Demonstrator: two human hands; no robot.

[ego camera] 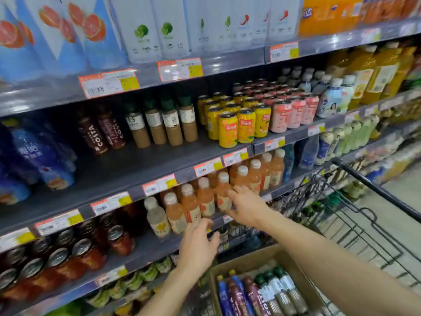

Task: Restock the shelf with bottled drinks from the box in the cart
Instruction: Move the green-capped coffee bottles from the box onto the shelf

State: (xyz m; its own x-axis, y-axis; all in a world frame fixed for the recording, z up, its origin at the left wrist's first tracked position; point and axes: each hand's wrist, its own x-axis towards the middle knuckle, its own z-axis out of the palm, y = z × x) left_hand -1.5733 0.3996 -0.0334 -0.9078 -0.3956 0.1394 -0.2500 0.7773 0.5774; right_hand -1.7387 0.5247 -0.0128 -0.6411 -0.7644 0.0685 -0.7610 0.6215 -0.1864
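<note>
A cardboard box (271, 254) sits in the black wire cart (373, 226) at the lower right. It holds bottled drinks (262, 295) lying on their sides: blue, maroon and green-capped coffee ones. On the shelf (127, 169) stand two Costa bottles (100, 133) and several green-capped coffee bottles (164, 124). One shelf down is a row of peach juice bottles (205, 197). My right hand (245, 205) reaches to that row with fingers spread, touching a bottle. My left hand (198, 242) hovers below the same row, fingers loosely curled, holding nothing.
Yellow cans (237, 124) and pink cans (293, 112) stand right of the coffee bottles. Dark cans (68, 254) fill the lower left shelf. Blue bottles (41, 156) stand at far left. Price tags line every shelf edge. Bare shelf lies in front of the Costa bottles.
</note>
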